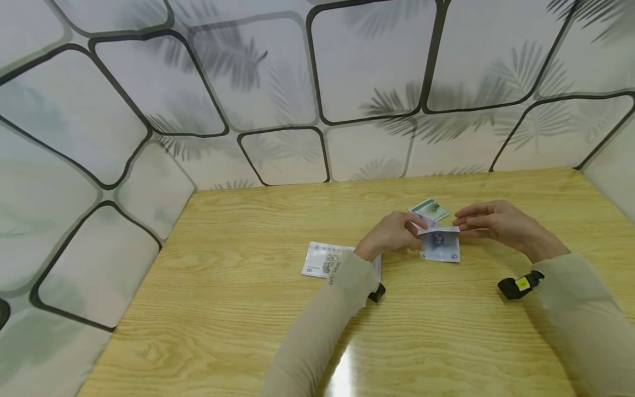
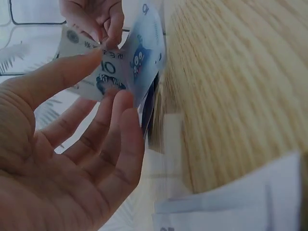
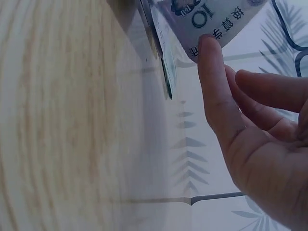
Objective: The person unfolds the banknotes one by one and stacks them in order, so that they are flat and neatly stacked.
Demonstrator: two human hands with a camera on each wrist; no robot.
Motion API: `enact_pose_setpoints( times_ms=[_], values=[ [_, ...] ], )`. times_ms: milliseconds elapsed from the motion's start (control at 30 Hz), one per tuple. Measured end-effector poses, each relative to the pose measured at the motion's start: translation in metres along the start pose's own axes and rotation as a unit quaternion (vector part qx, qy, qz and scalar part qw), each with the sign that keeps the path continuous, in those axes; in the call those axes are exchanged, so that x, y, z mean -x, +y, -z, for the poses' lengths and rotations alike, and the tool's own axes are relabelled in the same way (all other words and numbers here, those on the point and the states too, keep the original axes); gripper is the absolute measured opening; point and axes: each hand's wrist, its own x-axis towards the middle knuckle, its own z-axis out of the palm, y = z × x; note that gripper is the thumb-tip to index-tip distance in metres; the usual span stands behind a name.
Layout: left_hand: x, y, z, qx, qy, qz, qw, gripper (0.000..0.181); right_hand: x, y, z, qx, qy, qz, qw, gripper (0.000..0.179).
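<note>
A bluish 10 play banknote (image 1: 441,248), bent across its middle, is pinched by my left hand (image 1: 392,231). In the left wrist view the thumb (image 2: 94,60) lies on its printed face, with the fingers behind. My right hand (image 1: 501,226) is at the note's right edge, its fingers extended. One fingertip (image 3: 208,45) touches the paper in the right wrist view, while the other fingers stand apart. Just behind lie a green banknote (image 1: 430,208) and a purple one (image 1: 430,221), partly covered by the left hand and the bent note.
A white 20 play note (image 1: 315,262) lies with other paper under my left forearm, partly hidden by the sleeve (image 1: 347,286). The wooden table (image 1: 223,314) meets a patterned wall (image 1: 278,154) at the back. Black wrist cameras hang at both cuffs, the right one (image 1: 518,285) low over the wood.
</note>
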Motion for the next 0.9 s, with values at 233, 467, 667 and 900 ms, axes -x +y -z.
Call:
enact_pose_setpoints(
  times_ms=[233,467,667,900],
  values=[
    [0.0,0.001,-0.003,-0.006,0.094,-0.016,0.9954,0.022,-0.003,-0.001,-0.005,0.011,-0.001,0.004,0.9999,0.036],
    [0.0,0.0,-0.003,0.076,0.12,-0.01,0.9899,0.013,-0.003,-0.002,-0.008,0.101,0.005,-0.012,0.9948,0.056],
    [0.001,-0.005,0.001,0.088,0.123,-0.001,0.9885,0.017,0.0,-0.003,-0.007,0.064,-0.007,-0.029,0.9975,0.038],
    [-0.002,-0.01,0.008,0.093,0.15,-0.018,0.9841,0.02,0.002,-0.004,-0.009,0.057,-0.005,-0.03,0.9979,0.061]
  ],
)
